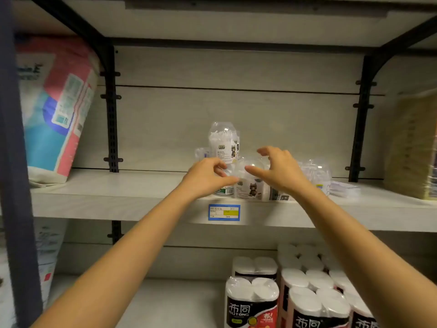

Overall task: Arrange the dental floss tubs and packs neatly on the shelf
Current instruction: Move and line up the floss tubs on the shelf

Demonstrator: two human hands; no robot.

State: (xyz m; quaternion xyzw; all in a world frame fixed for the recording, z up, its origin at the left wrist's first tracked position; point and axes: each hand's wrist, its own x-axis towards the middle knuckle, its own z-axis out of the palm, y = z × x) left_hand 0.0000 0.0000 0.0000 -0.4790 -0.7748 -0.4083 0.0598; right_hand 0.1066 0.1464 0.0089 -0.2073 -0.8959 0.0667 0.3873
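Clear dental floss tubs with domed lids stand in a cluster on the pale shelf (123, 197). One tub (223, 140) is stacked on top of the lower ones. A front tub with a cat label (251, 185) sits between my hands. My left hand (208, 176) has its fingers curled at that tub's left side; whether it grips is unclear. My right hand (279, 171) hovers over the tub with fingers spread and thumb reaching toward the lid. Clear floss packs (316, 172) lie to the right, with flat sachets (343, 187) beside them.
A large pink and blue bag (56, 110) leans at the shelf's left end. A tan wrapped bundle (413, 147) stands at the right end. A blue price tag (224, 212) is on the shelf edge. Toilet paper packs (295, 294) fill the lower shelf.
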